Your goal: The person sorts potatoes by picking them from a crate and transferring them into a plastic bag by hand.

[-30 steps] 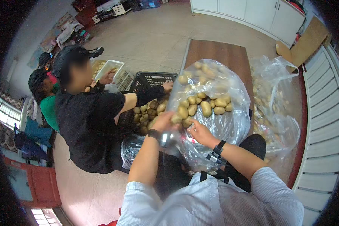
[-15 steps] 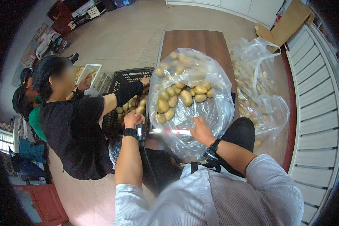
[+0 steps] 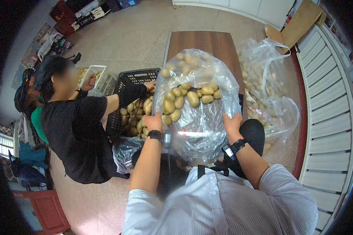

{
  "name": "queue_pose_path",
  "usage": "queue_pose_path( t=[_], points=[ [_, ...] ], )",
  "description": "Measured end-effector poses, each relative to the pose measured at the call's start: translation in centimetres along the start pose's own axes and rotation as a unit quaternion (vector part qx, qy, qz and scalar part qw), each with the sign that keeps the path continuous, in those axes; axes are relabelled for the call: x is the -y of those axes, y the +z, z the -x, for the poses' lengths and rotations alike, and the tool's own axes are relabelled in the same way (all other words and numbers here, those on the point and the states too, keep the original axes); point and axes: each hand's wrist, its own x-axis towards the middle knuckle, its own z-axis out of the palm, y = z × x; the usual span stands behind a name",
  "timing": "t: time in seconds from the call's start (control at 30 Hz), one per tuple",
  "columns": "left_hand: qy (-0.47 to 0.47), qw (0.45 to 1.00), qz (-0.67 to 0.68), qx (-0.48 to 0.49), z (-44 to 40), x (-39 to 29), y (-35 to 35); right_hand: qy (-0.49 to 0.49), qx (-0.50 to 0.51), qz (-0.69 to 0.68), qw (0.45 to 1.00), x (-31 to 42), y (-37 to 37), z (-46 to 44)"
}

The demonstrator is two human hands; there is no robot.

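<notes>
A clear plastic bag (image 3: 200, 145) lies on the brown table with its mouth spread towards me. Several potatoes (image 3: 192, 99) are inside it, mostly in the far half. My left hand (image 3: 153, 122) grips the bag's left edge, beside the black crate. On the opposite edge, my right hand (image 3: 233, 124) is closed on the plastic, its thumb on the inner side. Some fingertips of both hands are hidden by the film.
A black crate (image 3: 140, 73) of potatoes stands left of the table (image 3: 202, 38). A co-worker's hand (image 3: 149, 85) reaches over it. Beyond is a white crate (image 3: 105, 83). Filled plastic bags (image 3: 262, 78) lie on the right, near a white slatted panel (image 3: 327, 98).
My left hand has moved from the black crate to the bag's left edge. My right hand has shifted right and up from the bag's near part to its right edge.
</notes>
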Motion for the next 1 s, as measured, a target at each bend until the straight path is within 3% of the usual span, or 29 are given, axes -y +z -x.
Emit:
queue_pose_path(
  t=[0.07, 0.1, 0.17, 0.2, 0.27, 0.33, 0.37, 0.4, 0.47, 0.5, 0.57, 0.7, 0.77, 0.8, 0.87, 0.9, 0.97, 1.0],
  points=[
    [-0.045, 0.998, 0.014, -0.038, 2.1, 0.1, 1.3, 0.143, 0.111, -0.152, 0.972, 1.3, -1.1, 1.4],
    [-0.091, 0.993, 0.026, -0.074, 3.1, 0.6, 2.0, 0.145, 0.111, -0.154, 0.971, 1.7, -1.1, 2.1],
    [-0.139, 0.989, 0.006, -0.059, 4.7, 1.6, 3.2, 0.228, 0.132, -0.195, 0.945, 1.7, -1.2, 3.2],
    [-0.145, 0.989, 0.001, -0.017, 5.2, 2.3, 3.9, 0.218, 0.177, -0.34, 0.897, -0.5, 0.9, 3.0],
    [-0.15, 0.988, -0.003, 0.026, 5.8, 4.2, 5.9, 0.237, 0.187, -0.361, 0.882, -0.1, 1.7, 3.9],
    [-0.168, 0.986, 0.019, -0.018, 6.9, 5.3, 7.8, 0.285, 0.261, -0.399, 0.832, -0.5, 3.0, 3.6],
    [-0.168, 0.986, 0.018, -0.018, 7.5, 5.6, 8.0, 0.286, 0.261, -0.399, 0.831, -1.2, 3.9, 3.5],
    [-0.074, 0.994, -0.031, 0.077, 8.0, 5.9, 8.2, 0.312, 0.3, -0.421, 0.797, -0.9, 4.3, 3.4],
    [0.016, 0.985, -0.055, 0.161, 7.6, 7.0, 8.6, 0.328, 0.366, -0.446, 0.748, -0.2, 4.7, 3.0],
    [0.061, 0.976, -0.061, 0.2, 7.3, 7.8, 9.1, 0.328, 0.365, -0.447, 0.748, -0.7, 5.3, 2.6],
    [-0.03, 0.967, 0.065, 0.246, 7.6, 7.0, 8.8, 0.292, 0.378, -0.339, 0.81, -1.1, 6.5, 2.0],
    [-0.103, 0.938, 0.202, 0.261, 9.4, 4.2, 7.1, 0.253, 0.394, -0.364, 0.805, -0.5, 5.9, 2.2],
    [-0.088, 0.947, 0.162, 0.264, 9.5, 4.1, 7.1, 0.266, 0.382, -0.37, 0.804, -3.8, 10.0, 1.1],
    [-0.081, 0.947, 0.166, 0.262, 8.6, 5.2, 7.9, 0.259, 0.382, -0.373, 0.805, -1.9, 8.4, 1.6],
    [0.059, 0.979, -0.008, 0.197, 6.3, 8.5, 10.7, 0.249, 0.341, -0.289, 0.859, 3.3, 3.4, 3.8],
    [0.062, 0.979, -0.007, 0.195, 6.3, 8.2, 10.4, 0.246, 0.34, -0.292, 0.859, 3.3, 3.4, 3.5],
    [0.018, 0.957, -0.079, 0.277, 6.4, 7.9, 10.0, 0.224, 0.423, -0.109, 0.871, 3.0, 3.3, 2.9],
    [0.004, 0.947, -0.103, 0.304, 6.3, 7.8, 10.0, 0.223, 0.423, -0.109, 0.872, 3.3, 2.8, 2.9]
  ],
)
